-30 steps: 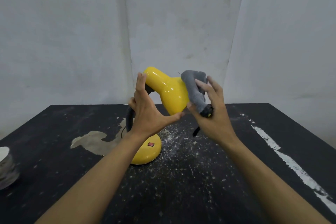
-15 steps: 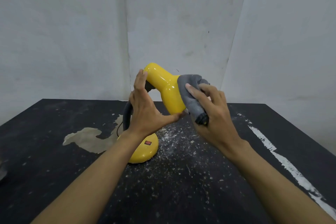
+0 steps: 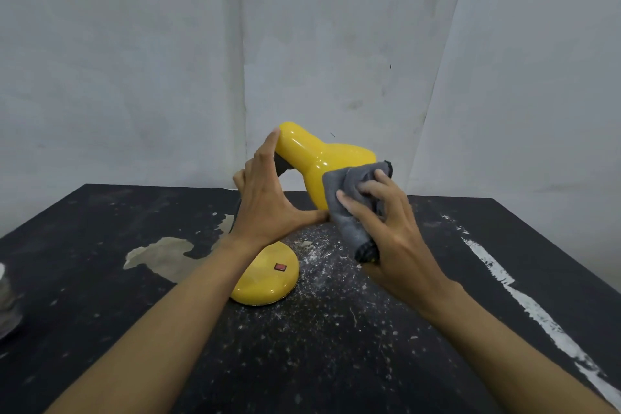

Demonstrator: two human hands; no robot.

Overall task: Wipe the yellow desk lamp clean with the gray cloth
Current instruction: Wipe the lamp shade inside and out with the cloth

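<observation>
Yellow and glossy, the desk lamp stands near the middle of a black table, its round base resting on the surface with a small red switch on top. The shade tilts over to about 3 o'clock from the base's upright line, its narrow end pointing toward 10 o'clock.

The left hand is spread wide around the shade: the fingers reach up to the narrow end, and the thumb stretches across to the lower rim, steadying the lamp between them.

The right hand is closed around a gray cloth, bunched into a thick roll, and presses it flat against the wide end of the shade, at 3 o'clock from the left hand. The fingers curl over the cloth's outer face.

White dust and crumbs speckle the table just beside the base, at its 2 o'clock. A pale worn patch lies at 9 o'clock from the base, and a white streak runs along the table's right side.
</observation>
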